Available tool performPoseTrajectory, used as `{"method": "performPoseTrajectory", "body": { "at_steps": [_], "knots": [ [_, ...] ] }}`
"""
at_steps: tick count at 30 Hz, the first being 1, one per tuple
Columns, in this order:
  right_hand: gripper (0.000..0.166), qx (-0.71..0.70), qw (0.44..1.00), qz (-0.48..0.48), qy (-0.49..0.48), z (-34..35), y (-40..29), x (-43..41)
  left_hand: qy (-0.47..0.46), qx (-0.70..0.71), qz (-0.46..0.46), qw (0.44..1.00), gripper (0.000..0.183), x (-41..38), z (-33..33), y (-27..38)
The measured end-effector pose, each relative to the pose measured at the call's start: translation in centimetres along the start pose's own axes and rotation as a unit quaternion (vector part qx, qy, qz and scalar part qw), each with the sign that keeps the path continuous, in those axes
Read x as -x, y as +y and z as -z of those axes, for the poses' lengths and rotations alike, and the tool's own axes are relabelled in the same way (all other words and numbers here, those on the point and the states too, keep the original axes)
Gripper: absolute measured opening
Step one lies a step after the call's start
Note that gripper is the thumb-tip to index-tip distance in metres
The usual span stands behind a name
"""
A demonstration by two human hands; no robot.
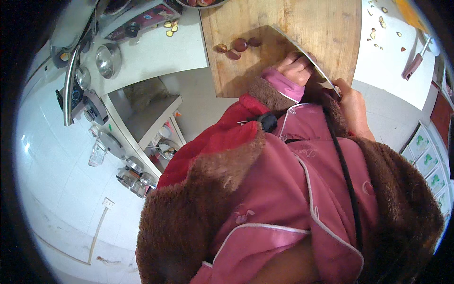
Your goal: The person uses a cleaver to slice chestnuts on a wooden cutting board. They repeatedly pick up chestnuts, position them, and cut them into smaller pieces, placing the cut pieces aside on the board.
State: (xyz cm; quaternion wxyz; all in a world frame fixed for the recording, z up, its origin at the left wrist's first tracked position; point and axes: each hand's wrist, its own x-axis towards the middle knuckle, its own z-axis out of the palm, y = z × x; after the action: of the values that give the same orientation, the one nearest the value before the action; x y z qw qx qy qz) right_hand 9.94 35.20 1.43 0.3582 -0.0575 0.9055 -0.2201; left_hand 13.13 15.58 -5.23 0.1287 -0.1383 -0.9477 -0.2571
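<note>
A kitchen knife (301, 49) with a broad blade stands nearly edge-on over a wooden cutting board (326, 21). My right hand (351, 101) grips it at the near end, by the handle, which is mostly hidden. Against the blade's left side, my left hand (296, 69) rests low on the board with curled fingers. The blade covers its fingertips, so what they hold cannot be made out. Left of that hand, in shadow, lie several brown chestnuts, among them a whole glossy one (240, 44) and one with a pale patch (220, 48).
Small yellowish scraps (382, 22) dot the white counter right of the board, near a brown-handled tool (413, 65). More yellow pieces (170, 28) lie to the left, beside a gas stove (145, 21). A steel bowl (108, 60) sits farther left. Part of a chestnut-filled bowl (202, 4) shows behind the board.
</note>
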Motion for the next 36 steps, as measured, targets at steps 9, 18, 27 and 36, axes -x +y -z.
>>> {"method": "performPoseTrajectory", "body": {
  "at_steps": [9, 18, 27, 36],
  "knots": [
    [0.024, 0.006, 1.0, -0.002, -0.024, 2.4, -0.1, 0.6, -0.034, 0.031, -0.032, 0.998, 0.028, 0.7, -0.7, -0.4],
    [0.031, 0.032, 0.999, 0.039, 0.012, -1.0, -1.9, -4.2, -0.011, -0.047, -0.074, 0.996, 0.016, 0.4, -1.6, -1.0],
    [0.022, 0.072, 0.997, 0.007, -0.001, 0.0, 1.3, -1.4, -0.039, -0.024, -0.019, 0.999, 0.032, 0.3, -0.6, 0.7],
    [0.022, -0.106, 0.988, 0.093, 0.054, 0.0, 2.9, -2.5, -0.073, 0.188, 0.177, 0.963, 0.02, -1.0, 1.3, 2.1]
  ]
}}
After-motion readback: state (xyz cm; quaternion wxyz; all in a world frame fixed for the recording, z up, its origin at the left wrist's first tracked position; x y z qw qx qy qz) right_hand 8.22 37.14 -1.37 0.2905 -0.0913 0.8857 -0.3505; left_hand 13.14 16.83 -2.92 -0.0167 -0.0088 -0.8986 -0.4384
